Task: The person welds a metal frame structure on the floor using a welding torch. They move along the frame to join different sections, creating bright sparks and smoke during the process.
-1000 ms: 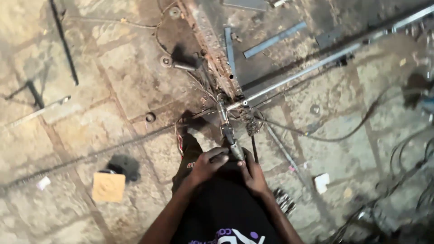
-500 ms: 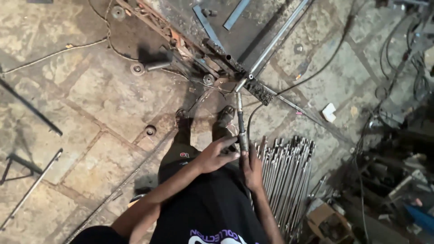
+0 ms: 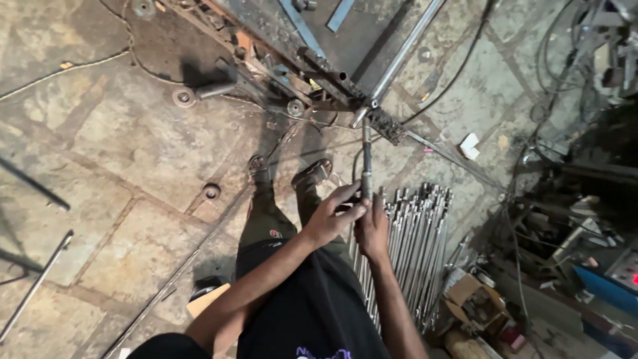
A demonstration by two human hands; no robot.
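Both arms were extended forward and downward, the left hand (image 3: 330,219) and right hand (image 3: 372,229) brought together at waist height, fingers curled closed in a grip.

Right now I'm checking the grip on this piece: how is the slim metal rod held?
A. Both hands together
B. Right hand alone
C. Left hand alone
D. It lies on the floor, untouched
A: the left hand and the right hand both wrap the lower end of the upright metal rod, above the bundle of rods on the floor.
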